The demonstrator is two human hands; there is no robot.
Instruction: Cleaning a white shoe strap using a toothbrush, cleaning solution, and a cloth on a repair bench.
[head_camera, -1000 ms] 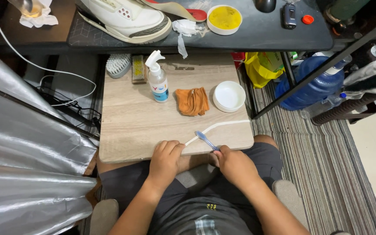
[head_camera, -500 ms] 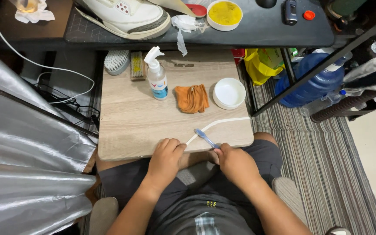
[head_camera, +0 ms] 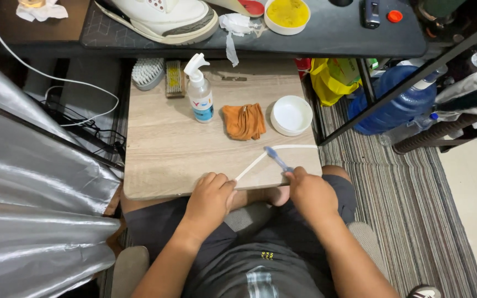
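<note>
My left hand rests at the near edge of a small wooden table, pinching one end of a white shoelace that runs across the board to the right. My right hand grips a blue toothbrush, whose head lies against the lace near the table's front edge. Farther back on the table stand a spray bottle, a crumpled orange cloth and a shallow white bowl.
Two brushes lie at the table's far left corner. A dark shelf behind holds a white sneaker, a bowl of yellow stuff and crumpled tissue. Silver sheeting fills the left; a blue water jug stands right on striped rug.
Both hands stay at the table's near edge with the lace and toothbrush; the brush has barely shifted along the lace. The view has tilted slightly.
</note>
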